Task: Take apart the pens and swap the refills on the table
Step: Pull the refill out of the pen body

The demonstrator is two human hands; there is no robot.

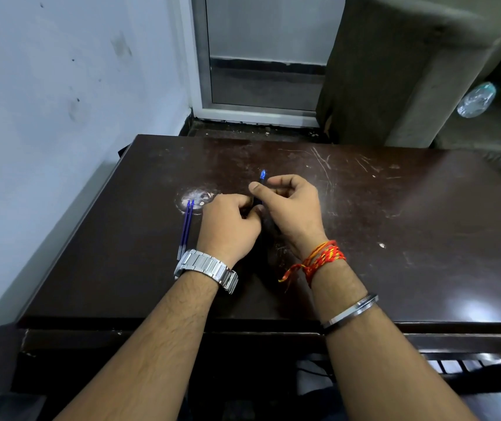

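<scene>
The right hand [291,208], just above the middle of the frame, has its thumb and curled fingers pinched on the upper part of a pen [258,200]. The left hand [228,226] sits against it on the left, fingers curled under and thumb meeting the pen's lower part. It seems to grip that end, though the back of the hand hides the fingers.

Most of the pen is covered. Only a short dark stretch of barrel shows in the gap between the two thumbs, and a bright blue translucent tip sticks out above the right hand, pointing to the top of the frame. Its lower end is lost between the palms.

Left of the left hand, two slim blue refills [186,226] lie side by side on the table [395,214], touching along their length. Their nearer ends are pale and slip behind a steel watch [206,268] on the left wrist.

The right wrist wears a red and yellow thread [323,258] and, lower down, a metal bangle [349,309].

The tabletop is dark brown, scratched, with a pale worn patch by the refills' far ends. At the upper right a clear plastic bottle [475,100] lies blurred on a ledge.
</scene>
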